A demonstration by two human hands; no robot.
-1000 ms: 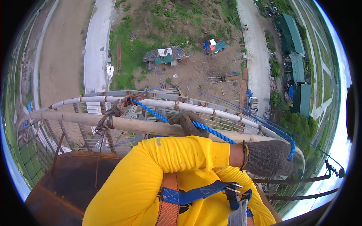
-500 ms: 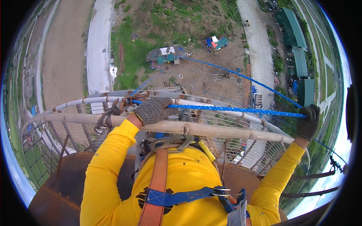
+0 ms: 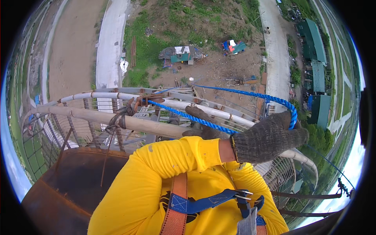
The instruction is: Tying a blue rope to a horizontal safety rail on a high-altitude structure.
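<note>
Fingers, left hand [image 3: 266,139]: in dark grey knit glove, curled closed round a thick blue twisted-strand rope [image 3: 188,114];
Fingers, right hand [image 3: 201,121]: similarly gloved, partly hidden under the rope and the yellow left sleeve [image 3: 156,164]; how far closed, or gripping what, I cannot tell;
Rope: slants from a brown strip lashing [image 3: 156,97] to the left hand, loops out beyond it, then back leftward above the poles;
Poles: long tan bamboo pole [image 3: 86,114] nearer the body; whitish bowed pole with brown joints [image 3: 109,95] beyond;
Harness: orange webbing strap [image 3: 176,211], blue webbing strap [image 3: 213,199];
Far below: pale concrete road [image 3: 111,43]; green-roofed sheds [image 3: 313,39]
</note>
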